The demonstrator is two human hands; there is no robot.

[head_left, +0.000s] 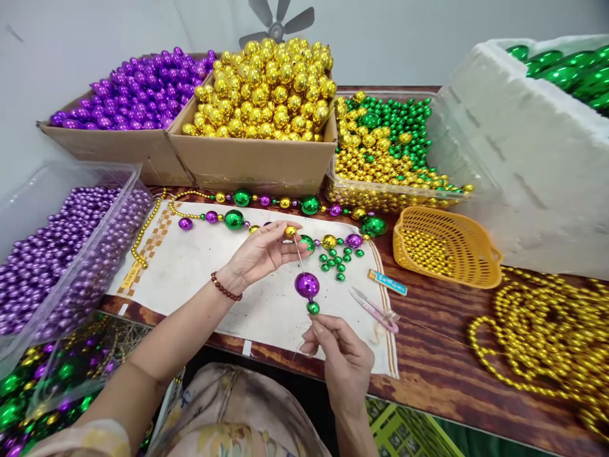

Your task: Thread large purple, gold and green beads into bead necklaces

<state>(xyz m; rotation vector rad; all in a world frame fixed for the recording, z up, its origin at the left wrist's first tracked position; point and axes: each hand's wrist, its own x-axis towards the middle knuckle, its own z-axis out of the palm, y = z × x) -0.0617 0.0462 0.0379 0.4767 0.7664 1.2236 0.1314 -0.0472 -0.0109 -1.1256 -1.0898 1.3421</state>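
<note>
My left hand [266, 251] pinches a gold bead [290, 231] between thumb and fingertips over the white cloth. A thin needle [299, 255] runs from that bead down into a large purple bead [307, 285]. Under the purple bead sit a tiny purple bead and a green bead [313, 308], lined up on the needle. Just below them, my right hand [340, 352] pinches the needle's lower end, mostly hidden by the fingers. A strung garland [234, 219] of green, gold and purple beads lies behind my hands. Several loose green beads [340, 267] rest to the right.
Pink-handled scissors [375, 311] and a blue-labelled cutter [387, 282] lie at right. Beyond them are an orange basket [476, 270] and gold bead strands [537, 336]. Cardboard boxes [252, 158], clear bins [128, 174] and a white foam box [523, 158] hold beads around the table.
</note>
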